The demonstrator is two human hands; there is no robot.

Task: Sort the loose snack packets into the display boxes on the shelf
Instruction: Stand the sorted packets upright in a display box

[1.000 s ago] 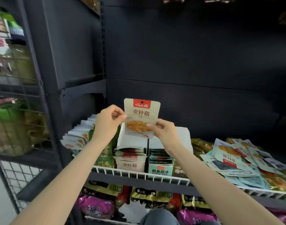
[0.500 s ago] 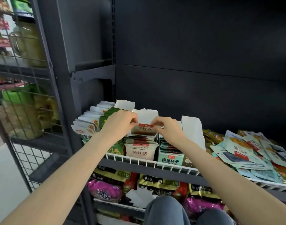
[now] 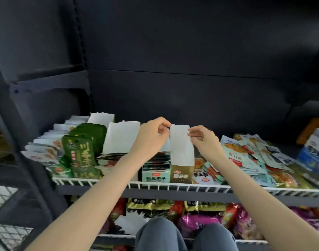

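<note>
- Dark grey metal panels close the back of the shelf (image 3: 173,193), which has a white wire rail along its front edge.
- Display boxes stand side by side behind the rail; the gold box (image 3: 181,175) has a tall white flap (image 3: 181,142) that stands upright.
- The left hand (image 3: 148,140) pinches the left top corner of this flap, with thumb and fingers curled on it.
- The right hand (image 3: 203,140) is at the right top edge of the flap with bent fingers; I cannot tell if it really grips the flap or only touches it.
- Just left of the gold box is a teal box (image 3: 155,175) filled with dark packets.
- Further left, green packets (image 3: 81,151) stand upright in rows.
- To the right, loose snack packets (image 3: 249,156) lie in a mixed pile on the shelf.
- Below, a lower shelf holds purple and yellow bags (image 3: 196,220), and the person's knees show at the bottom.
</note>
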